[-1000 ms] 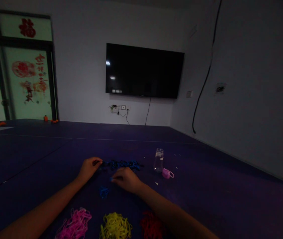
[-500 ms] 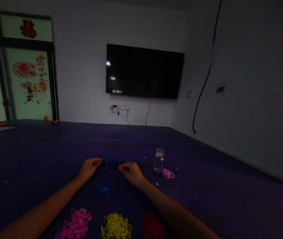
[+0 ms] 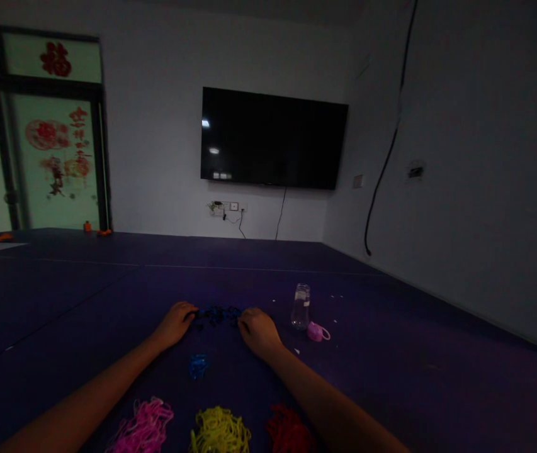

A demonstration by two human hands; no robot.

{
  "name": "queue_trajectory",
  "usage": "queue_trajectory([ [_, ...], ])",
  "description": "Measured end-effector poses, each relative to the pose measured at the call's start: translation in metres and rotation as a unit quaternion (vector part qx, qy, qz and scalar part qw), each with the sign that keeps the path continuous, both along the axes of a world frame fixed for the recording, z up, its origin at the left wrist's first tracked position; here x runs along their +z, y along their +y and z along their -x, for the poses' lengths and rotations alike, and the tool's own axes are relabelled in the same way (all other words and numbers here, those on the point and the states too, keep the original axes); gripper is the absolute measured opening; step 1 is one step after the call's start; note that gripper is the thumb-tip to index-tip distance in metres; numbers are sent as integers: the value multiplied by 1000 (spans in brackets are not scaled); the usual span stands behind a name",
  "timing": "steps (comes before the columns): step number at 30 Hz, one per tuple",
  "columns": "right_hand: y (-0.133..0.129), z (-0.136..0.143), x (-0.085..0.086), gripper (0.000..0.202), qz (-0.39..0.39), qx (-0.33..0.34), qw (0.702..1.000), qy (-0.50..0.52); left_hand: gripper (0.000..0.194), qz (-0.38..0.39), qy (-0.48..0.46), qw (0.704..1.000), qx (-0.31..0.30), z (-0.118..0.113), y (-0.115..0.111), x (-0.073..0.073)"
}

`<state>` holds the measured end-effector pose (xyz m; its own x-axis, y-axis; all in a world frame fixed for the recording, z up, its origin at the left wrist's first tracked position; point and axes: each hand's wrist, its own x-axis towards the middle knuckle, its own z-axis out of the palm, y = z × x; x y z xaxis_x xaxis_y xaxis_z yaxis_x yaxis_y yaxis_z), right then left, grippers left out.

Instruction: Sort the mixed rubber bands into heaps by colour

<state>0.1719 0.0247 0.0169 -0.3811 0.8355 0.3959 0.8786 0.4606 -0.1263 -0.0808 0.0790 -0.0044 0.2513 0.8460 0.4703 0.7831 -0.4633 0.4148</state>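
A loose pile of small dark blue and black pieces (image 3: 218,314) lies on the purple tabletop between my hands, too dim to tell its kind. My left hand (image 3: 176,326) rests at the pile's left end, its fingers bent inward and closed. At the right end sits my right hand (image 3: 259,332), curled with its knuckles up. Its fingertips touch the edge pieces, and what either hand grips is hidden. A smaller bright blue clump (image 3: 197,365) lies nearer to me. Heaps of thin loops, pink (image 3: 145,426), yellow (image 3: 221,431) and red (image 3: 288,430), line the near edge of the view.
A clear bottle (image 3: 301,307) stands uncapped right of my right hand, with a pink ring-handled cap (image 3: 316,331) beside it. White scraps (image 3: 297,351) dot the tabletop (image 3: 391,352). Orange items (image 3: 104,232) lie at the far left. A television (image 3: 272,138) hangs on the far wall.
My right hand has shifted right, to the pile's right end, and its fingers have curled in. The dark pieces now lie closer together. My left hand has lowered and bent its fingers inward.
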Motion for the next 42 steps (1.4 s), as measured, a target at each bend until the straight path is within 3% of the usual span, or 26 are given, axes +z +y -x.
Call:
queue_trajectory([
  [15, 4, -2, -4, 25, -16, 18, 1000, -4, 28, 39, -134, 988, -58, 5, 7, 0],
  [25, 2, 0, -3, 25, -16, 26, 999, -12, 25, 44, -79, 996, -27, 3, 9, -5],
  [42, -1, 0, 1, 24, -10, 35, 999, -8, 31, 52, -105, 993, -10, 3, 3, 4],
])
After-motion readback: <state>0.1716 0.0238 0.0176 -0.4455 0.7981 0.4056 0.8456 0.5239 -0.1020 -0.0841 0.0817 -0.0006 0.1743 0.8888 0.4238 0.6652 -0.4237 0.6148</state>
